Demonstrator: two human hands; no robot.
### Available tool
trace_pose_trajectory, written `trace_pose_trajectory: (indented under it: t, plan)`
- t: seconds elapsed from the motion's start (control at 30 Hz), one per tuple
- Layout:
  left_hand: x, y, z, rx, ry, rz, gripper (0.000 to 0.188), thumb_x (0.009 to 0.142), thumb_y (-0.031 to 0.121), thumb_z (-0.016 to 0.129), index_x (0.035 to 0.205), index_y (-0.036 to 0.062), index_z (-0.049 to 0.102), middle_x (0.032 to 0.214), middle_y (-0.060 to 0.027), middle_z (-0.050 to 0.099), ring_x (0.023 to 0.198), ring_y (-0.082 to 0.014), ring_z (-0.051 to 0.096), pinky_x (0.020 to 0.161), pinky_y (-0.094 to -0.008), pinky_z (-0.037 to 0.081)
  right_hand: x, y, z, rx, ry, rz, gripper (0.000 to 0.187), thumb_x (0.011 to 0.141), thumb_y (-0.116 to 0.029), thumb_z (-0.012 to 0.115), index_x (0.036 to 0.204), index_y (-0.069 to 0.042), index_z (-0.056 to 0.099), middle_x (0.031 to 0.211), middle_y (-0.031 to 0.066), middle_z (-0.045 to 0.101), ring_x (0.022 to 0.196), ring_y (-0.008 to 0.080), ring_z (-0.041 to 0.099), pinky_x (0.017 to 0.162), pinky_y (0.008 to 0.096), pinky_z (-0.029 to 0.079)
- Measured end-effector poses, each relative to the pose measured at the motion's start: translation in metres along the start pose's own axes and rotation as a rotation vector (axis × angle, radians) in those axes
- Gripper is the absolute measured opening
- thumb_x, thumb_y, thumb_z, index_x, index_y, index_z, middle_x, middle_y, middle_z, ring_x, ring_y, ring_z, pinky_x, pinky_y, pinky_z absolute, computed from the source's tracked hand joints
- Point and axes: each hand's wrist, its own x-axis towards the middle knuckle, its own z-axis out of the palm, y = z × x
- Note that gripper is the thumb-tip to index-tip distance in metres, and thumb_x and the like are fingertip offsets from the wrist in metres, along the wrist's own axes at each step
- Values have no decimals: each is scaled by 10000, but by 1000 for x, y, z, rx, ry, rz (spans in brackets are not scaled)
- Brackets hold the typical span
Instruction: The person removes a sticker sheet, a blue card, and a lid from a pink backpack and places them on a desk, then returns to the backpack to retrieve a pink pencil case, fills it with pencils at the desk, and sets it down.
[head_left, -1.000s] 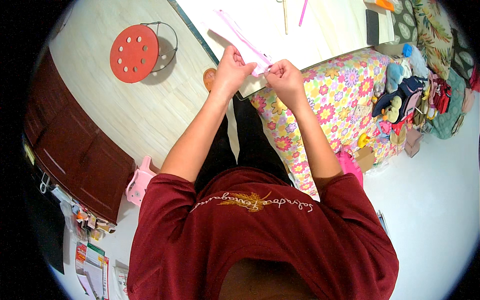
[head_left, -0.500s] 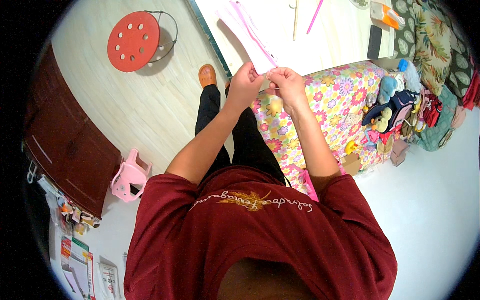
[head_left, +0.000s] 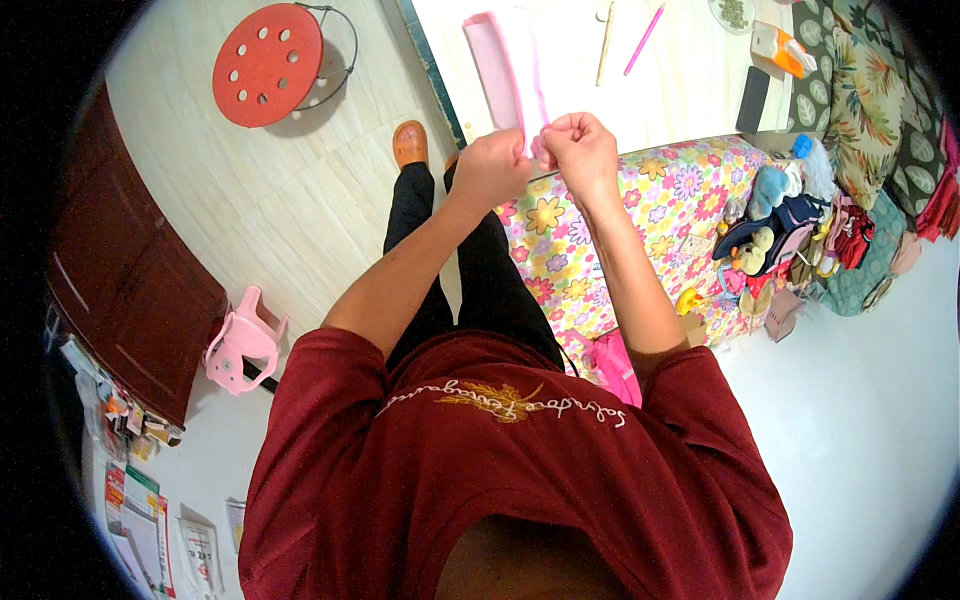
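A long, flat pink piece [head_left: 505, 75] with a paler strip and a brighter pink edge lies lengthwise over the white table. Whether it is cloth, paper or a pouch I cannot make out. At its near end, my left hand [head_left: 492, 168] is closed in a fist over the corner. Close beside it, my right hand [head_left: 583, 155] pinches the brighter edge between thumb and fingers. To the right of the piece, a wooden stick-like pencil [head_left: 606, 45] and a pink pencil [head_left: 645, 40] lie on the table.
On the white table [head_left: 690, 105] are a dark flat box [head_left: 753, 99], an orange tissue pack [head_left: 783, 50] and a glass dish [head_left: 733, 14]. A flowered sofa cover [head_left: 650, 215] with soft toys borders it. A red round stool [head_left: 268, 65] and pink child's chair [head_left: 245, 345] stand left.
The pink piece has turned more upright and spread wider, showing a pink panel on its left. My left hand has closed into a fist, and the view has shifted slightly.
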Motion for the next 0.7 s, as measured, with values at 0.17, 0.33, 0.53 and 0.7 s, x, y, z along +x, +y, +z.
trace_pose_trajectory:
  t: [0.17, 0.33, 0.53, 0.7]
  plan:
    - [-8, -12, -2, -207, -75, -132, 145, 720, 97, 603, 677, 32, 481, 534, -28, 462, 504, -96, 470, 466, -279, 387, -13, 19, -9, -310, 8, -283, 222, 720, -29, 598, 940, -10, 567, 680, 55, 581, 570, 107, 565, 525, 251, 456]
    - [10, -14, -25, -402, -288, -262, 156, 732, 94, 609, 653, 58, 479, 543, 23, 472, 475, -60, 458, 428, -227, 372, -35, 11, -16, -662, -170, -626, 333, 702, -82, 673, 1020, -72, 575, 930, 89, 530, 703, 221, 571, 605, 321, 482]
    - [27, 16, -57, -754, -406, -385, 166, 731, 70, 572, 611, 63, 458, 526, 12, 451, 419, -76, 409, 395, -223, 356, -18, -9, -13, -827, -62, -970, 271, 706, -82, 670, 964, -71, 588, 854, 88, 530, 709, 233, 577, 582, 325, 490]
    - [34, 29, -71, -892, -376, -371, 178, 758, 102, 517, 599, 57, 451, 516, 7, 425, 403, -79, 363, 392, -231, 342, -15, -21, -10, -746, -6, -1069, 218, 700, -67, 662, 907, -73, 593, 828, 79, 544, 690, 223, 591, 550, 304, 503]
